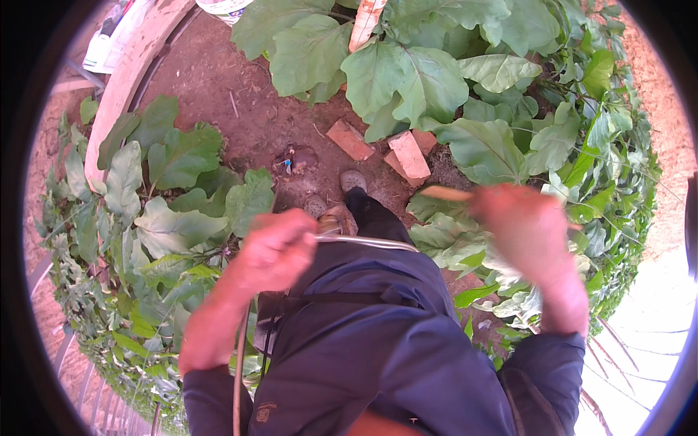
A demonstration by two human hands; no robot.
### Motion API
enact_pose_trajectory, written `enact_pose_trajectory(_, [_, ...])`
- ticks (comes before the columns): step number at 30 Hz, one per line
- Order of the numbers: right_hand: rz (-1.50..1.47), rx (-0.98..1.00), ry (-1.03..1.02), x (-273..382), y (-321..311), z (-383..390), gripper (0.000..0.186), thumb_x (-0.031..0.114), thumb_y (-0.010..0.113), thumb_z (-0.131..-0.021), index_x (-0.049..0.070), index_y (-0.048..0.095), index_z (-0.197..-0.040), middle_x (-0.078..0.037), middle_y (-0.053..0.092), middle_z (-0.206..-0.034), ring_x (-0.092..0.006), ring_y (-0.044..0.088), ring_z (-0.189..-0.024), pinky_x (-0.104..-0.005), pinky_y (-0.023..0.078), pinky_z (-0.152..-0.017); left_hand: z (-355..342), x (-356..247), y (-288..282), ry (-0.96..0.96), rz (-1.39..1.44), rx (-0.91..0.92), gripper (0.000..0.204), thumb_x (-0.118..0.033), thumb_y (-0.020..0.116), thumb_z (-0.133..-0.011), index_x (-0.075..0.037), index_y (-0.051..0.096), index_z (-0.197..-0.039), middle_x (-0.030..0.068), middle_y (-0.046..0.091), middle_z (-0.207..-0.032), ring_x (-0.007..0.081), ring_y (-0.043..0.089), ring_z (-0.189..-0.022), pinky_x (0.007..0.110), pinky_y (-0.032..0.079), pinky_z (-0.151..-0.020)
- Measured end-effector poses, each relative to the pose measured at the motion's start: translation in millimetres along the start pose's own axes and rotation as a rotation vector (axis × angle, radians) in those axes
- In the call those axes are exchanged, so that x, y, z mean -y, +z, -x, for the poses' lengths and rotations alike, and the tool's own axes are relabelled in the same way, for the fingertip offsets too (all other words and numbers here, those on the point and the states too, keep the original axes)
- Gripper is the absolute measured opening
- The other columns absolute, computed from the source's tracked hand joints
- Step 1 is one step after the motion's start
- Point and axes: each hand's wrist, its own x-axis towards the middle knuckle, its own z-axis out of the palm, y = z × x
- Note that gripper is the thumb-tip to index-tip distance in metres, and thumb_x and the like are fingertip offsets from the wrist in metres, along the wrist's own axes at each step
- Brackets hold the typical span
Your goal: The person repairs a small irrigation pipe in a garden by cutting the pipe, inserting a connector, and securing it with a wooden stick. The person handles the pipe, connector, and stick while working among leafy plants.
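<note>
My left hand [280, 247] is closed in front of my waist, its fingers wrapped round a pale, slightly curved tube [371, 241]. The tube sticks out to the right across my dark jacket [378, 341]. Along my left forearm runs a thin brownish hose [238, 370]; whether it joins the tube is hidden by the hand. Farther right, my right hand [520, 225], blurred by motion, is closed round a light wooden stick [447, 193]. One end juts out to the left of the fist and a short tip shows on the right. Large green leaves lie just behind this hand.
Broad-leaved plants grow on the left [178, 156] and the far right [480, 145]. Bricks [408, 154] lie on brown soil [203, 73] ahead of my shoe [353, 179]. Near them is a small blue piece [288, 166]. A curved pale border [116, 109] edges the soil at left.
</note>
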Motion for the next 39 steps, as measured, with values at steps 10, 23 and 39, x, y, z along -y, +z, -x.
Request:
enact_pose_trajectory(10, [-1.190,-0.507,0.124,-0.7,35.8,-14.3,0.020,0.019,0.066,-0.105,0.000,0.070,-0.110,-0.005,0.065,-0.105,-0.0141,0.057,-0.089,-0.0299,0.049,-0.079,-10.4,16.5,6.2,-0.118,0.304,0.090,0.027,-0.019,0.069,-0.101,-0.002,0.054,-0.115,0.0050,0.056,-0.096,0.0138,0.054,-0.080,0.029,0.045,-0.070])
enact_pose_trajectory(23, [-1.889,-0.675,0.125,29.3,42.7,-15.6,0.012,0.009,0.063,-0.107,0.004,0.058,-0.116,-0.020,0.068,-0.099,-0.0187,0.060,-0.062,-0.0288,0.050,-0.054,-10.3,27.4,-0.3,-0.225,0.732,0.124,0.026,-0.009,0.067,-0.104,0.001,0.059,-0.126,0.0025,0.057,-0.111,0.0086,0.054,-0.093,0.025,0.047,-0.084])
enact_pose_trajectory(39, [-1.238,-0.125,0.193,50.3,44.4,7.3,0.032,0.023,0.078,-0.097,0.001,0.063,-0.114,-0.017,0.071,-0.089,-0.0233,0.069,-0.067,-0.0303,0.055,-0.057,-17.6,21.4,4.4,-0.127,0.345,-0.052,0.012,-0.010,0.067,-0.104,0.000,0.068,-0.098,0.0011,0.059,-0.076,0.0078,0.053,-0.065,0.028,0.043,-0.058])
